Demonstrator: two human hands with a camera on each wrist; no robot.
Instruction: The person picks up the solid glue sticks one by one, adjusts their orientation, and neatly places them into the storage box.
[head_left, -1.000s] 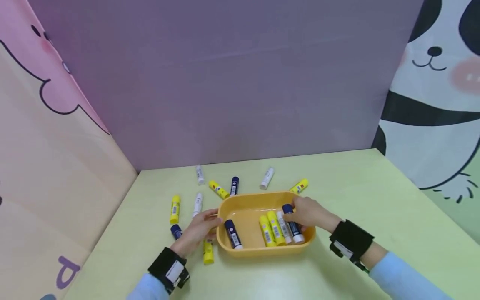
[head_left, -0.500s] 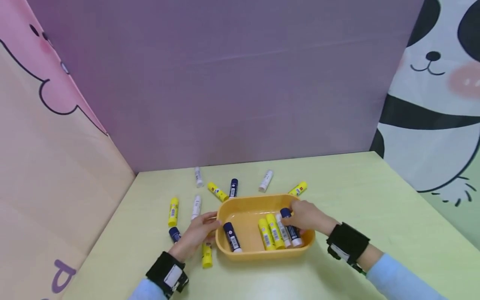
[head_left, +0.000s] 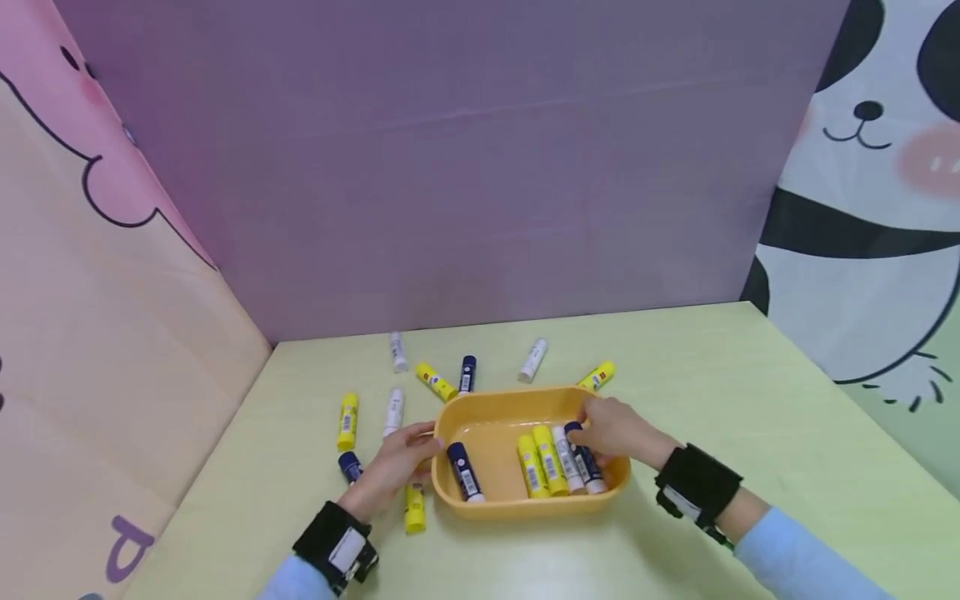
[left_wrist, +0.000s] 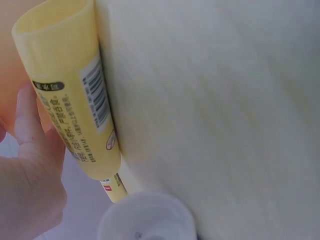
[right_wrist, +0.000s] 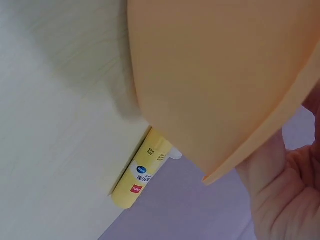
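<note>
A yellow-orange plastic tray (head_left: 495,510) stands on the table, with several glue sticks in it. My left hand (head_left: 390,467) holds its left end, thumb at the rim and fingers along the outside. Over the right end reaches my right hand (head_left: 618,429), its fingertips round the upper part of a dark blue glue stick (head_left: 588,471). That stick lies beside a white glue stick (head_left: 567,460) and two yellow ones (head_left: 550,461). Another dark blue glue stick (head_left: 467,473) rests alone at the tray's left. In the right wrist view, the tray wall (right_wrist: 215,75) hides the right fingertips.
Loose glue sticks lie around the tray: a yellow one (head_left: 348,422) and a white one (head_left: 393,410) on the left, several behind, and a yellow one (head_left: 596,376) at the back right. Close under the left hand is a yellow glue stick (left_wrist: 75,90). A purple partition (head_left: 487,183) closes off the back.
The dark blue glue stick at the right hand has come down flatter against the white one, its cap lower. The right fingertips have shifted slightly over it. The left hand and tray keep their places.
</note>
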